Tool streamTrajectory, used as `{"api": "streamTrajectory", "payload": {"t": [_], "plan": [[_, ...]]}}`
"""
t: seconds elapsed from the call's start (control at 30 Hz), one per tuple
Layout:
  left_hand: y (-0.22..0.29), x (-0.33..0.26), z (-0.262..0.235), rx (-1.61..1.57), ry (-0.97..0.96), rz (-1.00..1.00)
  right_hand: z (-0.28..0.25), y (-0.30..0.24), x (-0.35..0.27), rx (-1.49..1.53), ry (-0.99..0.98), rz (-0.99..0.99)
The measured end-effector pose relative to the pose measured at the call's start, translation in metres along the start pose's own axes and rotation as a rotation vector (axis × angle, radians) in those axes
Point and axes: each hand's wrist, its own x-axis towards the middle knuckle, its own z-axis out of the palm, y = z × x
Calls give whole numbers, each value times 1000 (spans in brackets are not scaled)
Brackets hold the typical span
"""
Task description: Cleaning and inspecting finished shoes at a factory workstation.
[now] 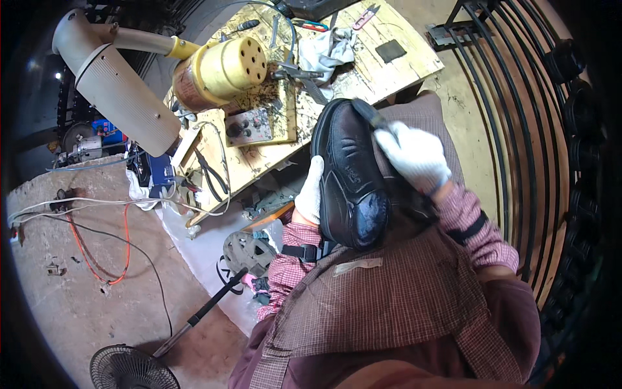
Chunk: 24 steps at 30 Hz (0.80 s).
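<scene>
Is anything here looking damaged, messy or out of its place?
The black shoe held between the left hand and right hand shows no clear damage. The wooden workbench is heavily stained and cluttered, with a crumpled rag among tools, and loose cables trail across the floor.

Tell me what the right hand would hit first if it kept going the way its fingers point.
The right hand lies on the black shoe, fingers pointing up-left across its top edge. Straight on past the shoe, it would probably meet the tool-strewn wooden workbench, near the grey rag. Depth is unclear.
</scene>
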Motion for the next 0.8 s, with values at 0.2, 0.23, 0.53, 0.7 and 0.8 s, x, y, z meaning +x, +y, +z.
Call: {"api": "streamTrajectory", "payload": {"t": [0.2, 0.23, 0.53, 0.7, 0.8], "plan": [[-1, -4, 9, 9, -7, -52, -12, 0, 5, -45, 38, -26], [-2, -2, 11, -10, -44, -53, -9, -1, 21, 84, 9, -1], [-10, -5, -36, -62, -159, 31, -24, 22, 36, 560, -389, 688], [-15, -18, -41, -89, -430, 119, -11, 32, 99, 476, 39, 424], [-6, -18, -48, 10, -371, 80, 11, 40, 129, 244, -118, 371]]}}
